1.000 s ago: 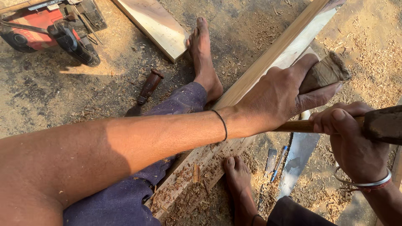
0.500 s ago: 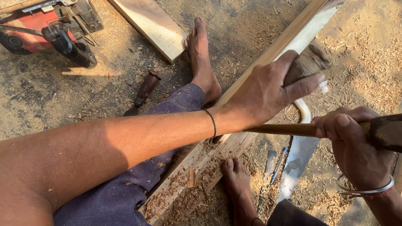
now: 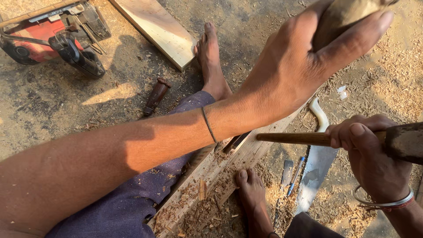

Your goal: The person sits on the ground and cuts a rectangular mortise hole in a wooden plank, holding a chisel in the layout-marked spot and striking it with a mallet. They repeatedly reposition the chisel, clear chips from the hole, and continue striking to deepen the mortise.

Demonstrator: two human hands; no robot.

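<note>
Your left hand (image 3: pixel 299 66) grips a wooden chisel handle (image 3: pixel 343 15) above the plank (image 3: pixel 220 176); your right hand (image 3: pixel 374 154) grips the hammer (image 3: pixel 304 138) beside it.

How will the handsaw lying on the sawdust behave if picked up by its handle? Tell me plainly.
The handsaw with the pale handle and toothed steel blade would probably flex and wobble, since the blade looks thin and long. It likely feels light for its length. The teeth along its edge could snag or cut, so the curved handle seems the safest grip.

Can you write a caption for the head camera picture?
Left hand grips a brown wooden handle; right hand holds a hammer.
</note>
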